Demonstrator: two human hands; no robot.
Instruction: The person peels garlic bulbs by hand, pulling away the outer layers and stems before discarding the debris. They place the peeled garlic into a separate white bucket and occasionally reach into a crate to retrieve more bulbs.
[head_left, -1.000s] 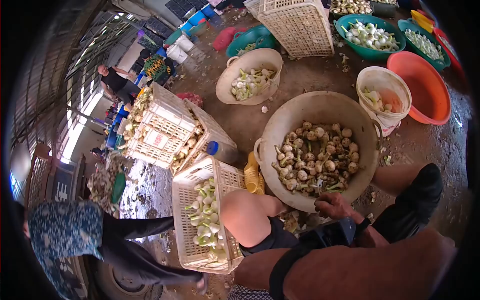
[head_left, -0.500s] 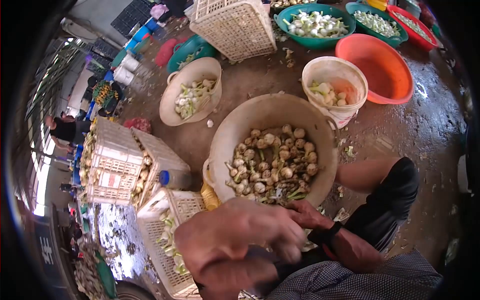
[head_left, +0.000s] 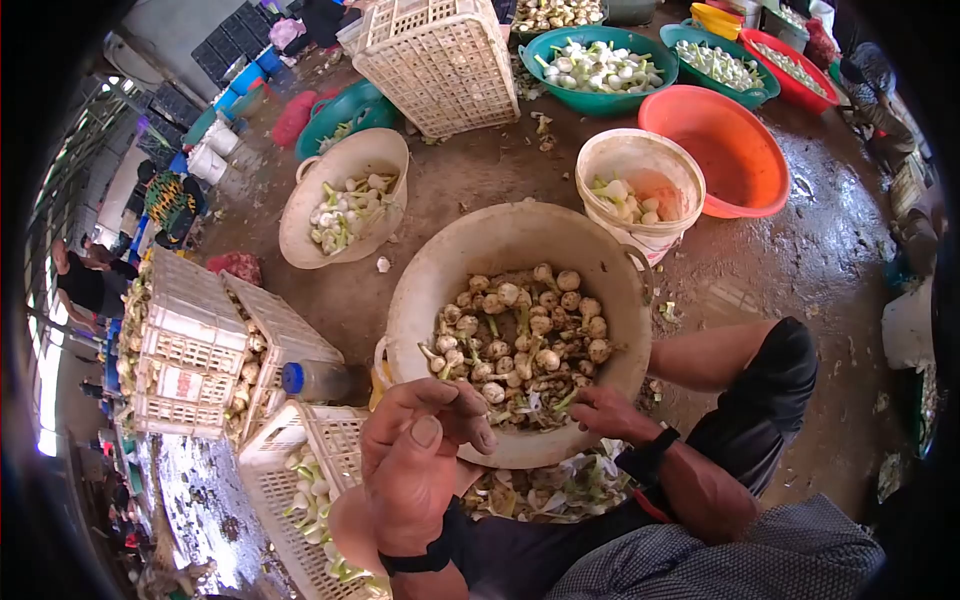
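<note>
My left hand (head_left: 425, 440) is raised over the near left rim of a large beige tub (head_left: 420, 290). Its fingers are curled loosely, the thumb stands apart, and nothing shows between them. Inside the tub lie many dirty bulbs (head_left: 508, 293) with stalks and peelings. My right hand (head_left: 610, 415) rests at the tub's near right inner edge, its fingers closed beside a green stalk (head_left: 567, 400); what they hold is hidden.
Trimmed bulbs fill a slatted crate (head_left: 265, 480) at the left. Beyond the tub are a beige basin (head_left: 300, 225), a white bucket (head_left: 590, 170), an orange basin (head_left: 720, 150) and an upright crate (head_left: 440, 70). A capped jar (head_left: 330, 382) stands left. Peelings lie beneath my hands.
My left hand, blurred and stretched over the tub's near edge before, is now drawn back and upright with fingers parted. The view has shifted, so surroundings appear further left.
</note>
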